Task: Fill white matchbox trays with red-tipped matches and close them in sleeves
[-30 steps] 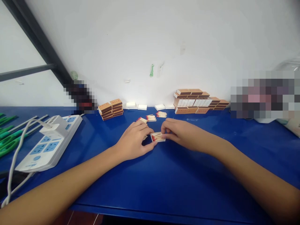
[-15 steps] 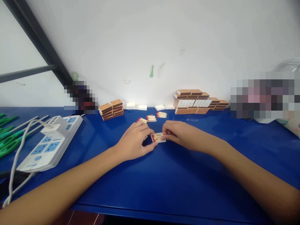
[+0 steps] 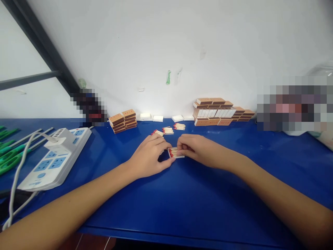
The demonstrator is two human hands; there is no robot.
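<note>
A small white matchbox tray [image 3: 180,157] lies on the blue table, filled with red-headed matches [image 3: 172,152]. Its left end is gripped between the thumb and fingers of my left hand [image 3: 149,156]. Over the tray's right part, my right hand [image 3: 194,147] is closed in a pinch, its fingertips on the matches; they cover that end of the tray. Just behind my left hand lies a loose heap of matches [image 3: 157,133], partly hidden by the fingers. Two more small heaps, a middle match pile [image 3: 168,130] and a far match pile [image 3: 179,126], lie beyond the tray.
Stacked matchboxes stand at the wall: a small left stack [image 3: 123,121] and a larger right stack [image 3: 213,113]. White trays [image 3: 158,118] lie between them. At left are a power strip [image 3: 56,163] with a cable and green-handled tools [image 3: 11,158].
My right hand has shifted slightly left, its fingertips further over the matches. My left hand and the tray stay in place.
</note>
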